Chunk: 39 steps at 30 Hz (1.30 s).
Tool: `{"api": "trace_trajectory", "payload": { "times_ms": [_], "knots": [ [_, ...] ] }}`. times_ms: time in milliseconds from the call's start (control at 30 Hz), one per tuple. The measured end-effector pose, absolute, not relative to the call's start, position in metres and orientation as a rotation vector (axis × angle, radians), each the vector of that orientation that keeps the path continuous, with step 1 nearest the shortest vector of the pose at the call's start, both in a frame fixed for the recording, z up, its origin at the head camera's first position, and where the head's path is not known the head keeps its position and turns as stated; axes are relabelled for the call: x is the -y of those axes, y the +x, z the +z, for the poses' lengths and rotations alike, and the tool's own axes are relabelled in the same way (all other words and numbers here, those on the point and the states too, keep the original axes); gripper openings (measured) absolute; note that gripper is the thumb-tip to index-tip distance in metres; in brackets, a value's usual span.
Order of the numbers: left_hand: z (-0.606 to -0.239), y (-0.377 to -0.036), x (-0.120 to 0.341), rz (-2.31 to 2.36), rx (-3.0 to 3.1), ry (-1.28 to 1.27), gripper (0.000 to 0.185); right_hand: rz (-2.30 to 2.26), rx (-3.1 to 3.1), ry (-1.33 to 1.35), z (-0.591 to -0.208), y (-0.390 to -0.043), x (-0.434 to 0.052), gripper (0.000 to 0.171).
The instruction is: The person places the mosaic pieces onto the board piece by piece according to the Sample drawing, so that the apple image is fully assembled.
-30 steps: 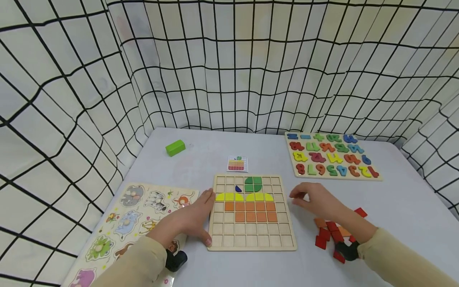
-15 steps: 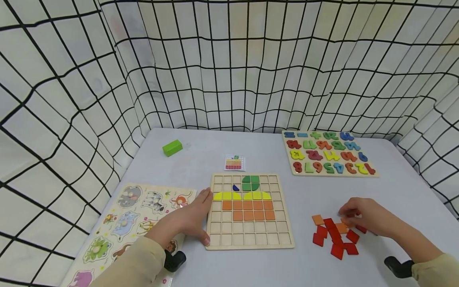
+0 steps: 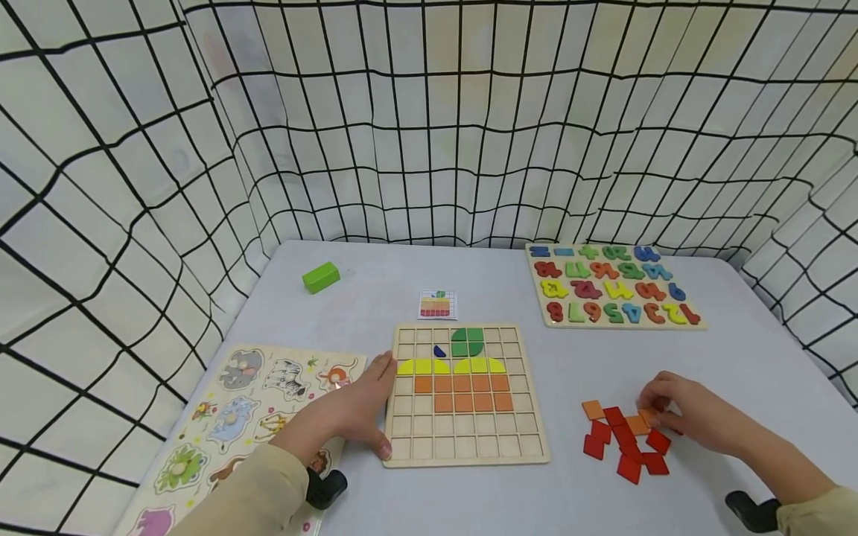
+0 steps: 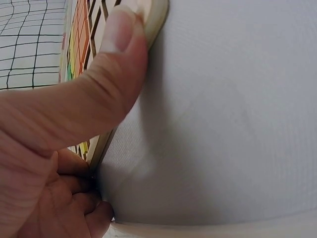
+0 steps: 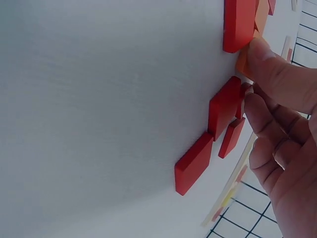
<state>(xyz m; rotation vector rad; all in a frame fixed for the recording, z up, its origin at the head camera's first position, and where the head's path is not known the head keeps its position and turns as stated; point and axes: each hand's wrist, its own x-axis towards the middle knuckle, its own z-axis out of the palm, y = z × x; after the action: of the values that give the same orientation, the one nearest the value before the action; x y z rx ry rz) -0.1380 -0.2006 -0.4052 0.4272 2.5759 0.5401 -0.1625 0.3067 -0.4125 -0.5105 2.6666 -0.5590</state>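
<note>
A square wooden grid board point(image 3: 467, 447) lies mid-table, with green, blue, yellow and orange pieces in its cells. My left hand point(image 3: 360, 408) rests along its left edge, thumb at the near corner and fingers farther up. The left wrist view shows that thumb point(image 4: 116, 59) touching the board's corner. To the right, my right hand point(image 3: 690, 411) is over a loose pile of red square tiles point(image 3: 628, 469) and orange ones. Its thumb and fingers pinch an orange square tile point(image 5: 243, 62) at the pile's far side. The fingertips partly hide that tile.
A small picture card point(image 3: 439, 304) lies behind the board. A green block point(image 3: 321, 278) sits at the back left, and a number puzzle point(image 3: 613, 286) at the back right. An animal puzzle point(image 3: 258, 394) is under the left forearm. Black netting point(image 3: 462, 134) surrounds the table.
My right hand has moved from beside the board's right edge out to the tile pile, and its fingers have closed on an orange tile. My left hand stays at the board.
</note>
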Motion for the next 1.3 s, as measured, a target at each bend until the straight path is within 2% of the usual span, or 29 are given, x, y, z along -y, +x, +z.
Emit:
{"api": "trace_trajectory", "payload": {
  "times_ms": [233, 367, 500, 767, 967, 1133, 1300],
  "knots": [
    [-0.401, -0.136, 0.201, 0.544, -2.571, 0.413, 0.131, -0.617, -2.650, -0.508, -0.410, -0.159, -0.304, 0.020],
    [-0.401, -0.135, 0.202, 0.542, -2.570, 0.417, 0.130, -0.596, -2.743, -0.493, -0.399, -0.163, -0.285, 0.018],
    [-0.401, -0.134, 0.202, 0.549, -2.563, 0.394, 0.131, -0.629, -2.802, -0.556, -0.392, -0.170, -0.245, 0.016],
    [-0.402, -0.133, 0.202, 0.555, -2.565, 0.402, 0.131, -0.768, -2.665, -0.845, -0.395, -0.186, -0.139, 0.011],
    [-0.401, -0.133, 0.202, 0.570, -2.566, 0.403, 0.131, -0.858, -2.558, -0.848, -0.395, -0.190, -0.066, 0.006],
    [-0.399, -0.133, 0.201, 0.579, -2.560, 0.391, 0.130, -0.889, -2.510, -0.807, -0.396, -0.188, -0.028, 0.004],
    [-0.398, -0.133, 0.201, 0.570, -2.564, 0.410, 0.129, -0.868, -2.500, -0.815, -0.399, -0.185, -0.011, 0.006]
  ]
}}
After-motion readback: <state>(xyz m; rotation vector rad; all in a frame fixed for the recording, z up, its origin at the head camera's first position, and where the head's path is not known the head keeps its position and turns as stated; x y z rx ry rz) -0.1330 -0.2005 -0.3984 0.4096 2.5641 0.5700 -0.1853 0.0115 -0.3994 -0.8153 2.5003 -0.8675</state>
